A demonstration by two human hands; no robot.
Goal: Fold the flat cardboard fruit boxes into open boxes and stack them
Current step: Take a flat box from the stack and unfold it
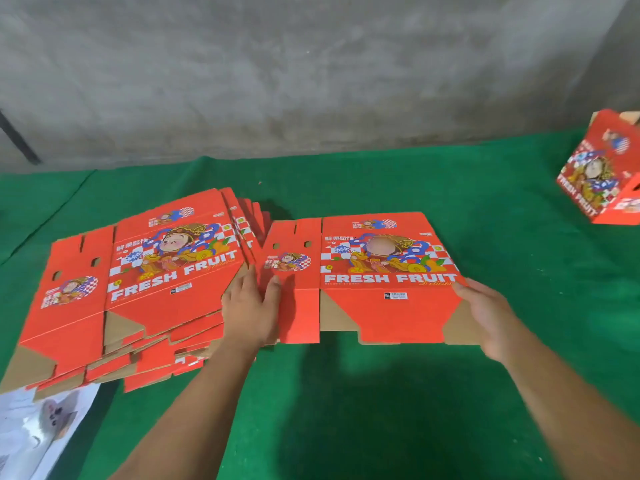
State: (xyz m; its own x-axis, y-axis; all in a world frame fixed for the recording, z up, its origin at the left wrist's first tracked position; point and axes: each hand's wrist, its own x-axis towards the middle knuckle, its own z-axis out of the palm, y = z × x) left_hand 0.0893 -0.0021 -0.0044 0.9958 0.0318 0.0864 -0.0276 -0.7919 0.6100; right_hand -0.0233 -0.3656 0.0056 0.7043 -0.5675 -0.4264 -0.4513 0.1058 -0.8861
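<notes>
One flat red "FRESH FRUIT" box lies on the green cloth in the middle, printed side up. My left hand holds its left edge, thumb on top of the narrow side panel. My right hand grips its right edge near the brown lower flap, thumb on the red face. To the left lies a fanned pile of several more flat boxes, touching the left hand's outer side. A folded-up box stands at the far right edge.
Green cloth covers the table up to a grey concrete wall. A crumpled clear plastic wrap lies at the bottom left. A dark bar leans at the far left.
</notes>
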